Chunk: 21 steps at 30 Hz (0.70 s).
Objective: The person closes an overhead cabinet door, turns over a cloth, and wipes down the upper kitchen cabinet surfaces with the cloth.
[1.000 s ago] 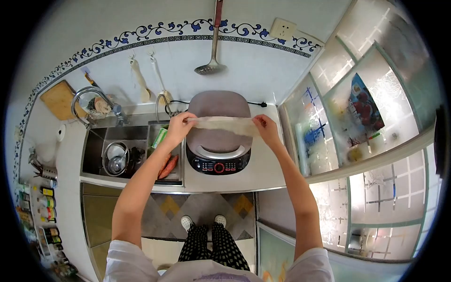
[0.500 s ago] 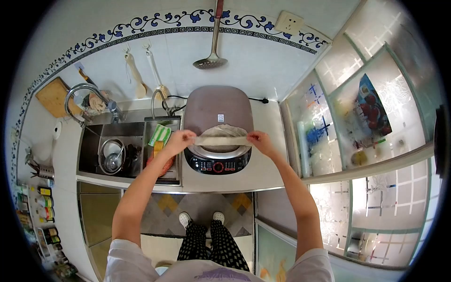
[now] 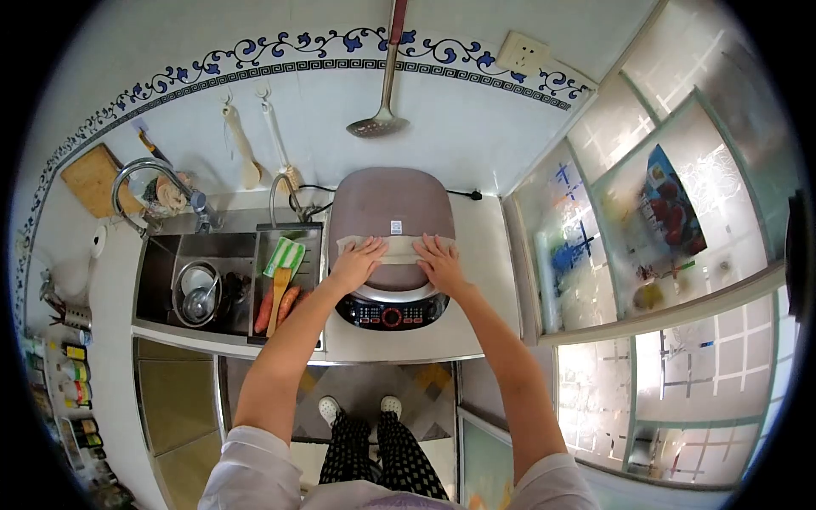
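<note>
A folded beige cloth lies across the brown lid of an electric cooker, below a small white label. My left hand rests flat on the cloth's left part with its fingers stretched toward the middle. On the right part, my right hand lies palm down, fingers extended. A strip of cloth shows between the two hands. The lid is down, and the black control panel faces me at the front edge of the counter.
To the left is a sink with a metal pot. Beside it, a side basin holds a green-striped sponge, a wooden spatula and orange-red roots. A skimmer hangs above the cooker. Frosted sliding panels stand at the right.
The cloth was stretched between my pinched hands above the front of the cooker. Now it lies on the lid, and my hands have moved together and flattened onto it.
</note>
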Available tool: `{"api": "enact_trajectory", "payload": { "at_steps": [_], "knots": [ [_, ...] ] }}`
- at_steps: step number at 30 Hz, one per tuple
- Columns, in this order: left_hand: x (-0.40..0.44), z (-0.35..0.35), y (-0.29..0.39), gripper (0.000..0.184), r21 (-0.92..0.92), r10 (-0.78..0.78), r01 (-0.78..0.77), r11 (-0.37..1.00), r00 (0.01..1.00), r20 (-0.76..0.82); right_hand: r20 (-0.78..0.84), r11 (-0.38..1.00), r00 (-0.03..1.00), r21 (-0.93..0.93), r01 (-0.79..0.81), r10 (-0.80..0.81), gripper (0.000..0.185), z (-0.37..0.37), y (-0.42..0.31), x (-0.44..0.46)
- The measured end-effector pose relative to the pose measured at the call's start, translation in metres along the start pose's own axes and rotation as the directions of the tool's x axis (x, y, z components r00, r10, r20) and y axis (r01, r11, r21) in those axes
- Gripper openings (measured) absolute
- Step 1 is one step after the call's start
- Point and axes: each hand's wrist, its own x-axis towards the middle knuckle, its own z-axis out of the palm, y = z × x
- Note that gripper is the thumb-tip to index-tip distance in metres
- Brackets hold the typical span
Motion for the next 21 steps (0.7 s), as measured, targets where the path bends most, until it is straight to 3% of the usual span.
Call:
{"api": "enact_trajectory", "payload": {
  "at_steps": [1, 2, 3, 4, 5, 6, 7, 8, 9, 10, 11, 13, 15, 17, 18, 19, 21],
  "knots": [
    [0.001, 0.002, 0.0, 0.047, -0.038, 0.03, -0.036, 0.999, 0.989, -0.142, -0.007, 1.0, 1.0, -0.005, 0.005, -0.005, 0.043, 0.003, 0.002, 0.003],
    [0.006, 0.001, -0.001, 0.047, -0.032, 0.035, -0.04, 0.999, 0.988, -0.151, -0.011, 0.987, 0.999, 0.153, -0.05, 0.053, 0.04, 0.006, 0.004, 0.007],
    [0.011, -0.006, 0.001, 0.04, -0.197, -0.077, 0.051, 0.979, 0.989, -0.128, -0.009, 0.946, 0.994, 0.307, -0.1, 0.108, 0.038, -0.002, 0.001, 0.013],
    [0.015, -0.013, 0.004, 0.034, -0.356, -0.183, 0.141, 0.924, 0.979, -0.087, -0.021, 0.948, 0.994, 0.304, -0.092, 0.103, 0.038, -0.011, -0.002, 0.02],
    [0.018, -0.022, 0.006, 0.032, -0.5, -0.279, 0.227, 0.836, 0.96, -0.031, 0.155, 0.839, 0.968, 0.485, -0.248, 0.197, 0.035, -0.022, -0.004, 0.028],
    [0.017, -0.03, 0.008, 0.032, -0.494, -0.276, 0.219, 0.841, 0.96, -0.045, 0.343, 0.676, 0.908, 0.612, -0.41, 0.24, 0.033, -0.037, -0.011, 0.034],
    [0.014, -0.039, 0.011, 0.032, -0.697, -0.334, 0.289, 0.657, 0.94, 0.074, 0.325, 0.683, 0.917, 0.617, -0.392, 0.233, 0.033, -0.05, -0.017, 0.034],
    [0.012, -0.053, 0.012, 0.033, -0.836, -0.353, 0.343, 0.428, 0.915, 0.195, 0.417, 0.559, 0.887, 0.695, -0.452, 0.198, 0.031, -0.067, -0.023, 0.033],
    [0.006, -0.073, 0.017, 0.034, -0.845, -0.345, 0.361, 0.394, 0.911, 0.228, 0.493, 0.428, 0.858, 0.751, -0.502, 0.143, 0.03, -0.086, -0.03, 0.036],
    [-0.001, -0.097, 0.024, 0.035, -0.853, -0.333, 0.372, 0.366, 0.908, 0.254, 0.453, 0.445, 0.882, 0.769, -0.46, 0.129, 0.03, -0.109, -0.04, 0.036],
    [-0.006, -0.123, 0.03, 0.037, -0.847, -0.299, 0.366, 0.386, 0.918, 0.261, 0.427, 0.519, 0.902, 0.758, -0.396, 0.064, 0.031, -0.135, -0.052, 0.031],
    [-0.015, -0.177, 0.043, 0.04, -0.757, -0.241, 0.314, 0.573, 0.947, 0.21, 0.371, 0.603, 0.929, 0.743, -0.292, -0.007, 0.031, -0.192, -0.071, 0.033],
    [-0.024, -0.236, 0.066, 0.039, -0.705, -0.238, 0.258, 0.66, 0.962, 0.13, 0.291, 0.767, 0.935, 0.641, -0.033, -0.202, 0.034, -0.25, -0.092, 0.032],
    [-0.032, -0.31, 0.093, 0.039, -0.613, -0.138, 0.085, 0.785, 0.99, -0.04, 0.163, 0.854, 0.966, 0.512, 0.091, -0.2, 0.033, -0.321, -0.123, 0.03],
    [-0.037, -0.348, 0.116, 0.039, -0.618, -0.146, -0.001, 0.786, 0.972, -0.187, -0.003, 0.854, 0.982, 0.494, 0.164, -0.188, 0.031, -0.361, -0.145, 0.024],
    [-0.041, -0.39, 0.145, 0.039, -0.609, -0.151, -0.087, 0.789, 0.932, -0.329, -0.17, 0.853, 0.97, 0.467, 0.235, -0.174, 0.029, -0.403, -0.171, 0.016],
    [-0.059, -0.482, 0.205, 0.036, -0.423, -0.064, -0.236, 0.875, 0.809, -0.584, -0.372, 0.95, 0.926, 0.264, 0.169, -0.062, 0.029, -0.504, -0.248, -0.021]
  ]
}}
